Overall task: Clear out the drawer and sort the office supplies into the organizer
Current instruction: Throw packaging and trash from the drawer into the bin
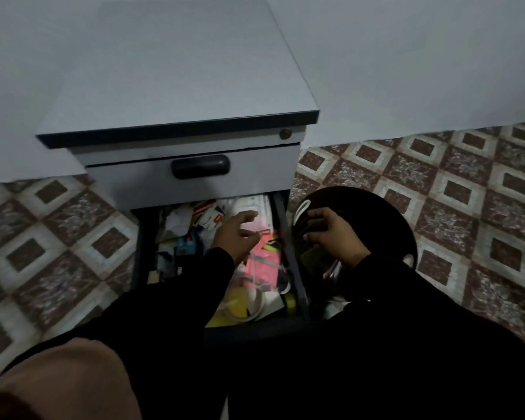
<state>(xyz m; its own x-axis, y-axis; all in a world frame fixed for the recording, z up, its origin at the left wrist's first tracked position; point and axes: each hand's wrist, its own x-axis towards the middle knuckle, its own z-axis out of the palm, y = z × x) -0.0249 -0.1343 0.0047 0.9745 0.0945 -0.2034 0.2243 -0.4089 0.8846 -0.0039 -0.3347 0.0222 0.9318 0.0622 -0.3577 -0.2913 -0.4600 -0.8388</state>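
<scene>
The open drawer (288,256) brims with light, floppy paper and slippery plastic packets best pinched by an edge; left hand (237,234) hovers above them, fingers loosely spread, while right hand (331,234) grips dark cords.

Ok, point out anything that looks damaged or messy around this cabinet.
The open drawer is a jumbled heap of papers, cards and a pink packet, nothing sorted. Above it, the cabinet's front panel shows a jagged crack-like line under the lock.
</scene>
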